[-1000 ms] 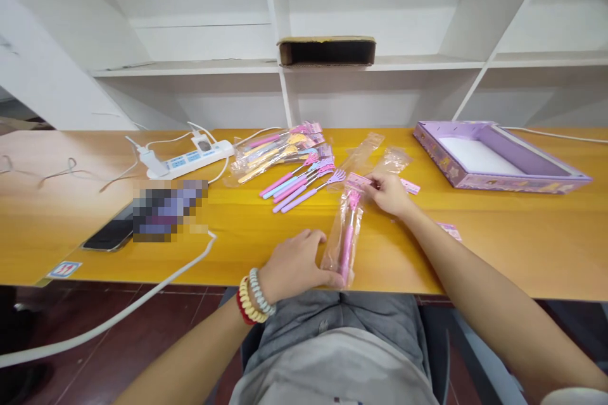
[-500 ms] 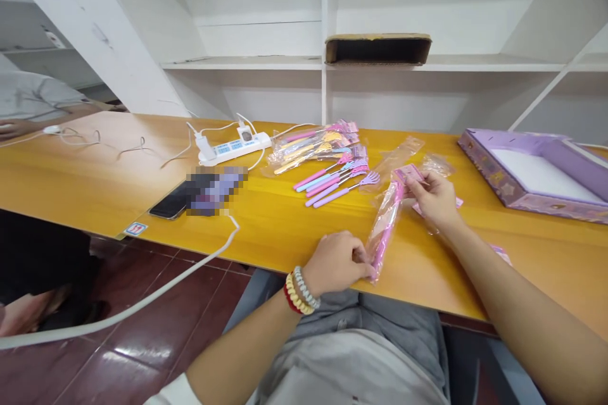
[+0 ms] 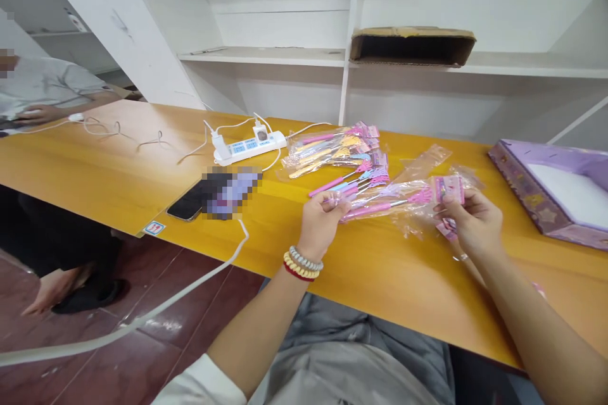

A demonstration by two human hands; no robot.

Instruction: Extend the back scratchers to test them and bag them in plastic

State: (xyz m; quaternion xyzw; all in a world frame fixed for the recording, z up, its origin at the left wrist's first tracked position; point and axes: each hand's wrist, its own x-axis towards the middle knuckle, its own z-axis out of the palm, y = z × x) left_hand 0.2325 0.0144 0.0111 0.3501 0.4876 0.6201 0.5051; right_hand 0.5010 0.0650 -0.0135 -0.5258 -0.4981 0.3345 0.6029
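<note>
A pink back scratcher in a clear plastic sleeve is stretched between my two hands above the table. My left hand pinches the handle end of the sleeve. At the other end, my right hand grips the pink printed header card beside the claw-shaped head. Behind it lie loose back scratchers in pink, blue and purple, partly hidden by the held one. Farther back is a pile of bagged back scratchers, some yellow. Other clear bags and a pink card lie near my right hand.
A white power strip with plugs and cables stands left of the pile, and a phone lies in front of it. At the right is an open purple box. A cardboard box sits on the shelf. Another person sits at far left.
The bagged pink back scratcher has swung from nearly upright to almost level as my left hand rose away from the table edge. The view has also shifted slightly.
</note>
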